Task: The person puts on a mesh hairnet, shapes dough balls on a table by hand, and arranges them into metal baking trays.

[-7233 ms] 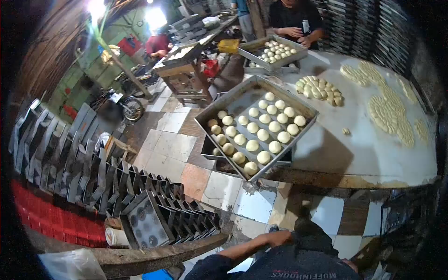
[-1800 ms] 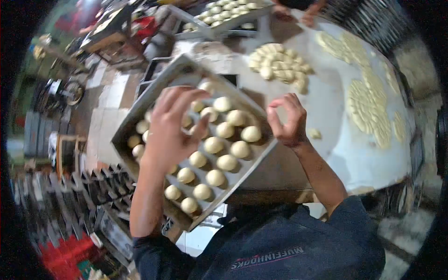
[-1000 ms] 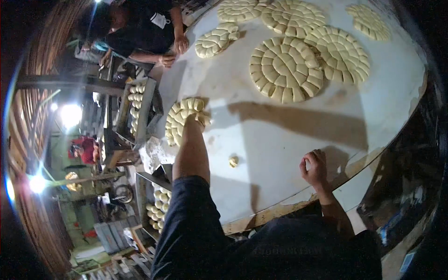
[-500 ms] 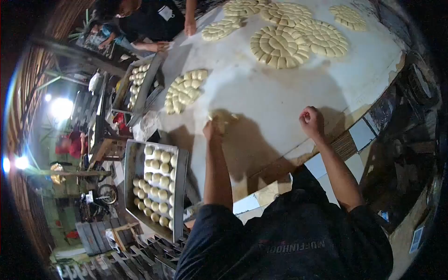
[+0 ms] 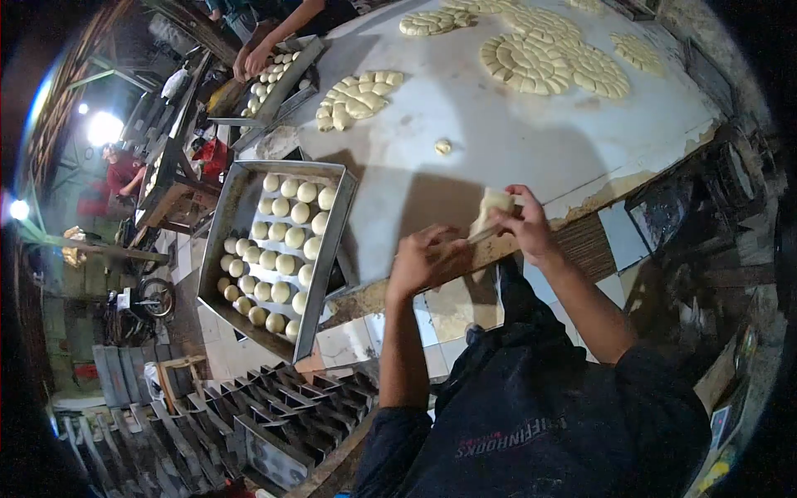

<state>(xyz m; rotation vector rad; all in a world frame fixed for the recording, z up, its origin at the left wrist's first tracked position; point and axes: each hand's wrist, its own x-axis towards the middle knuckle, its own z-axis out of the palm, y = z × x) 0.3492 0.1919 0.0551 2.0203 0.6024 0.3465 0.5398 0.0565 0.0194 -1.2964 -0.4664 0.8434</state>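
A pale piece of dough (image 5: pixel 493 205) is stretched between my hands above the near edge of the table. My right hand (image 5: pixel 531 224) grips its upper part between thumb and fingers. At its thin lower end are the bent fingertips of my left hand (image 5: pixel 427 259), which appear to pinch it. Beyond them a small dough ball (image 5: pixel 442 147) lies by itself on the white tabletop (image 5: pixel 465 104). To the left, a metal tray (image 5: pixel 342 195) holds rows of round dough balls (image 5: pixel 285 264).
Cut dough pieces form a patch (image 5: pixel 359 100) at the table's left and spiral rounds (image 5: pixel 527 65) at the back. Another person's hands (image 5: pixel 253 60) are over a second tray (image 5: pixel 290 83). Stacked metal trays (image 5: pixel 274 415) stand on the floor at lower left.
My hands have come together near the table edge, with a stretched dough piece now between them. A small dough ball now shows alone on the tabletop. The other person's hands have moved over the far tray.
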